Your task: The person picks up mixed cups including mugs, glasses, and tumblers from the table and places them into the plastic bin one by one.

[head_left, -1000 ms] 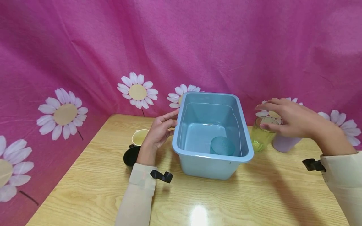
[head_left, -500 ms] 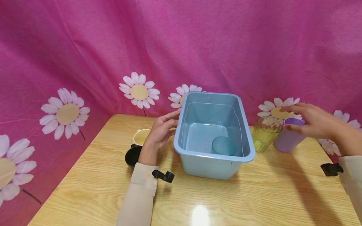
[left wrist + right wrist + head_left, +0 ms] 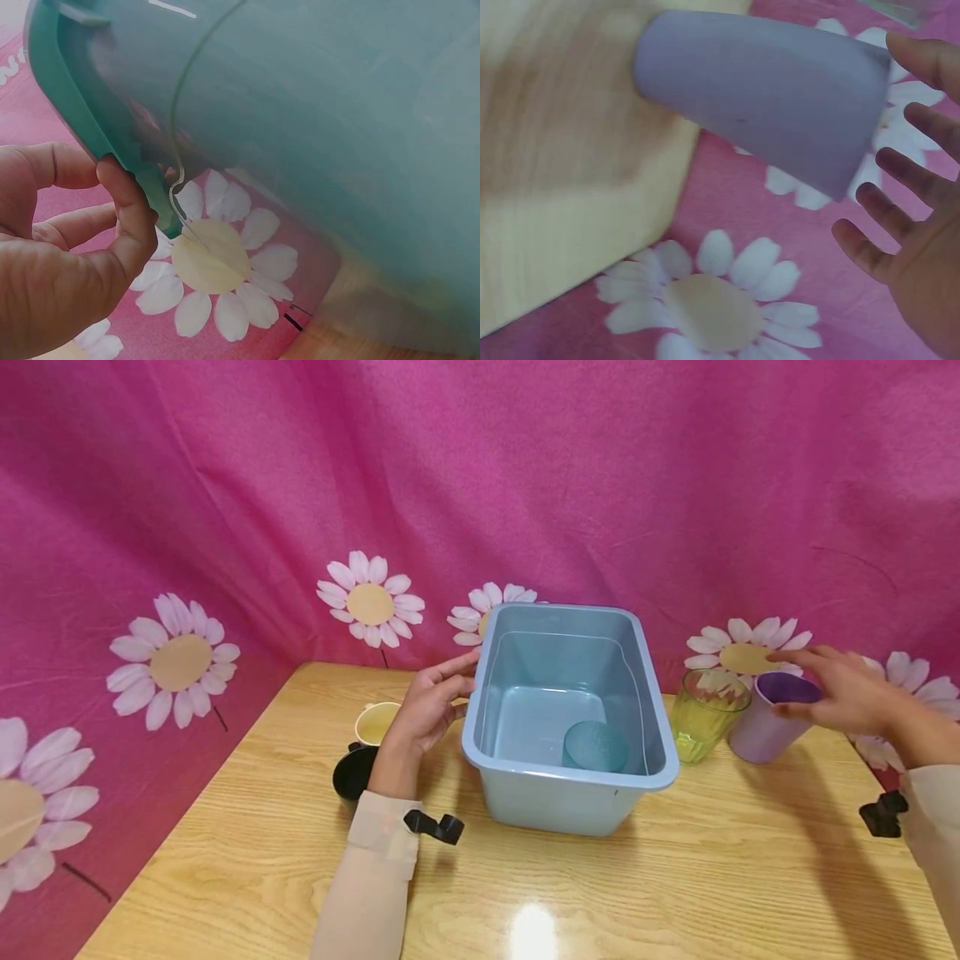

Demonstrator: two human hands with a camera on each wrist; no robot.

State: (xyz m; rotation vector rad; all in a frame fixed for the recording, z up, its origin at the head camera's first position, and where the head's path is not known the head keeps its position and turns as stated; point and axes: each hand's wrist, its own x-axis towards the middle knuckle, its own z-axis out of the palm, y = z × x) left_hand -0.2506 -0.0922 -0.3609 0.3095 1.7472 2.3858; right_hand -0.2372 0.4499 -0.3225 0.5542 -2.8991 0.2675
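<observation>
Five digits of the right hand [image 3: 851, 693] spread apart at the mouth of a purple cup [image 3: 763, 727], the thumb nearest its edge; whether any fingertip touches it I cannot tell. On the other side, the left hand [image 3: 426, 710] has its thumb and fingers bent, pinching the left rim of a blue tub [image 3: 570, 772].

The purple cup stands upright on the table, just beside a yellow-green glass [image 3: 701, 727], which stands next to the tub's right side. Inside the tub, a teal cup [image 3: 595, 747] rests on the floor near the front right corner. Beyond the left wrist stand a cream cup [image 3: 377, 720] and, nearer, a black cup [image 3: 352, 774] partly hidden by that arm.

Under everything lies a pale wooden table [image 3: 247, 852] with a long grain, a white glare near its front and the right arm's shadow falling across it. Around its far and left edges hangs a magenta cloth [image 3: 525, 485], softly creased, printed with large white daisies [image 3: 182, 662] with yellow centres. Both arms wear cream sleeves [image 3: 367, 881], each with a black fitting [image 3: 435, 827] at the cuff.
</observation>
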